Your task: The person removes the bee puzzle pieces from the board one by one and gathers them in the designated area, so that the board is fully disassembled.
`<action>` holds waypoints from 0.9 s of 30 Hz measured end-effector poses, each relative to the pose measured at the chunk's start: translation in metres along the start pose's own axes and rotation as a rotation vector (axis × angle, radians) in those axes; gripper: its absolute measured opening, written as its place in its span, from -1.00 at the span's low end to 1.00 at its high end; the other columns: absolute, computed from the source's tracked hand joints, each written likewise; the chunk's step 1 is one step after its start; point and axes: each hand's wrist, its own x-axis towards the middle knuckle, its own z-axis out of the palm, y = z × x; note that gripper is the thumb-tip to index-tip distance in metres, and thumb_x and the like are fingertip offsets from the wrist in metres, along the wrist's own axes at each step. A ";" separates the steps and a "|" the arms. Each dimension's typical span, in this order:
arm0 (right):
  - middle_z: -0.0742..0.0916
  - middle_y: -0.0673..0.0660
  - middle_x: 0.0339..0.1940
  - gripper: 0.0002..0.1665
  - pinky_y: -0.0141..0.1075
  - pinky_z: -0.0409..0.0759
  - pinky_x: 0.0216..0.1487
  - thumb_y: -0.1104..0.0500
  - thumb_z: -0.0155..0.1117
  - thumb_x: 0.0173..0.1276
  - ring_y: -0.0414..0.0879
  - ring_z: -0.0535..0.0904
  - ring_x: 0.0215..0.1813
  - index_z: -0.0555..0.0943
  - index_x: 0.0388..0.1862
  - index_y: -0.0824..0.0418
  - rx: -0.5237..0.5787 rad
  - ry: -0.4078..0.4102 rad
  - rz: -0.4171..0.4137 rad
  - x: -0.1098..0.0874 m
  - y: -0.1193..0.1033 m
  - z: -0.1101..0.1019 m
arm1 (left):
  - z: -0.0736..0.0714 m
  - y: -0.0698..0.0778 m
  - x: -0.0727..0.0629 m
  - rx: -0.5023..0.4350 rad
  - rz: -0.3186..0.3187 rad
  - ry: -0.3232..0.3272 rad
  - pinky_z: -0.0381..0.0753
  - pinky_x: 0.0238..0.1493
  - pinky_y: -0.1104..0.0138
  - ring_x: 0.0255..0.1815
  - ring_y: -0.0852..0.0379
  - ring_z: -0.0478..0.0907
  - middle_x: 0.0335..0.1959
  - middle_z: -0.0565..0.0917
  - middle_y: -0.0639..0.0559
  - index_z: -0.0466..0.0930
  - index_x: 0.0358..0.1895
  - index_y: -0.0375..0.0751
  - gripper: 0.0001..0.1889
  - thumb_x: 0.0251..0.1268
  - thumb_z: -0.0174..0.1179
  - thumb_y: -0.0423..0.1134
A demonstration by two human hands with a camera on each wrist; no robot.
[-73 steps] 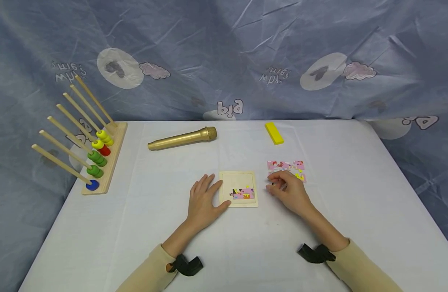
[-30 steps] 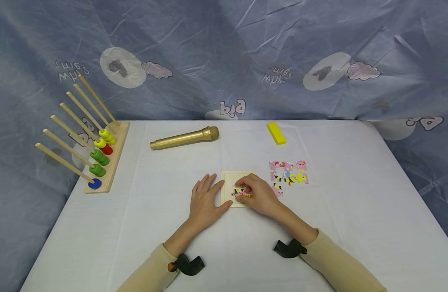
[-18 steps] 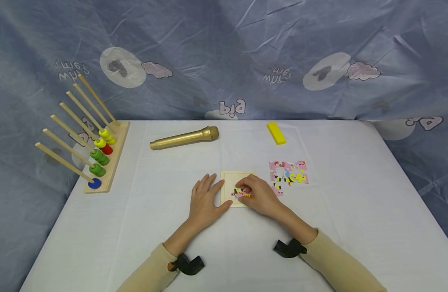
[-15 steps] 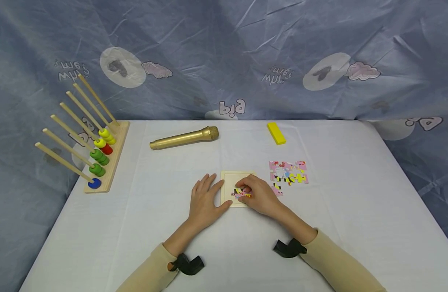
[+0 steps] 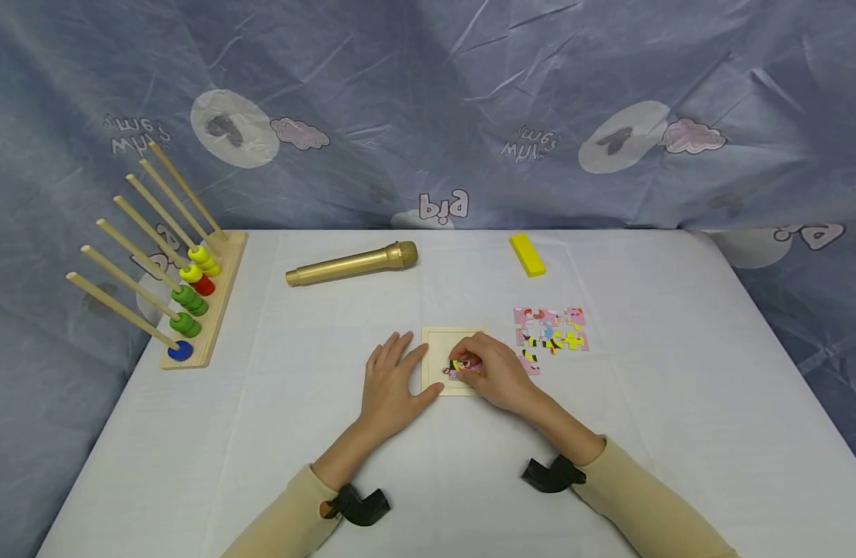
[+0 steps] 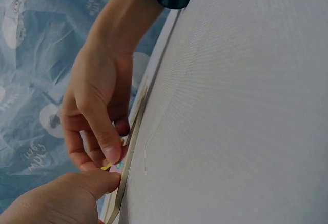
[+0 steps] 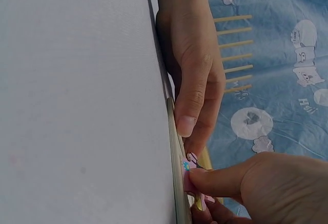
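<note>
My left hand (image 5: 391, 387) rests with spread fingers at the left edge of a light wooden puzzle tray (image 5: 438, 339), its thumb near the lower left corner. Over the tray's lower right, my right hand (image 5: 500, 373) pinches a pink puzzle piece (image 7: 188, 180) between thumb and fingers. The piece looks tilted in the right wrist view. Beside it in the head view, pink, black and yellow puzzle pieces (image 5: 455, 368) show partly; my right fingers hide the rest. Several loose puzzle pieces (image 5: 551, 329) lie right of the tray, with one puzzle piece (image 5: 529, 362) slightly nearer.
A gold microphone (image 5: 351, 264) lies behind the tray. Farther right at the back is a yellow block (image 5: 527, 256). A wooden bead abacus (image 5: 225, 287) with upright rods and coloured beads stands at the table's left edge.
My right hand has moved left from the loose pieces to the tray, uncovering those pieces. Lately its fingers have shifted slightly and the pieces under them have tilted. My left hand stays put.
</note>
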 end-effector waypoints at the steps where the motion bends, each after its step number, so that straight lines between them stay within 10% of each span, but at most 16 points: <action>1: 0.66 -0.01 -0.34 -0.76 -0.37 0.48 -0.24 0.40 0.42 0.12 -0.20 0.50 -0.28 0.67 -0.26 0.13 0.011 0.001 -0.004 0.000 0.000 0.000 | 0.000 0.000 0.000 0.000 0.000 0.000 0.10 0.44 -0.16 0.49 -0.22 0.20 0.37 0.42 -0.24 0.55 0.23 -0.19 -0.34 0.06 0.39 0.07; 13: 0.67 0.05 -0.36 -0.82 -0.42 0.49 -0.42 0.37 0.23 0.34 -0.10 0.49 -0.38 0.66 -0.14 0.16 0.244 0.000 0.103 0.002 0.000 -0.023 | -0.001 0.002 -0.001 0.001 -0.010 -0.005 0.10 0.43 -0.16 0.48 -0.22 0.21 0.37 0.43 -0.25 0.56 0.22 -0.20 -0.34 0.04 0.39 0.06; 27: 0.69 0.13 -0.28 -0.83 -0.43 0.45 -0.39 0.31 0.20 0.39 -0.14 0.47 -0.32 0.67 -0.10 0.23 0.127 0.138 0.263 -0.032 0.049 -0.080 | -0.002 0.002 -0.002 0.000 -0.014 -0.005 0.09 0.43 -0.18 0.49 -0.23 0.19 0.37 0.42 -0.24 0.56 0.22 -0.20 -0.35 0.05 0.38 0.05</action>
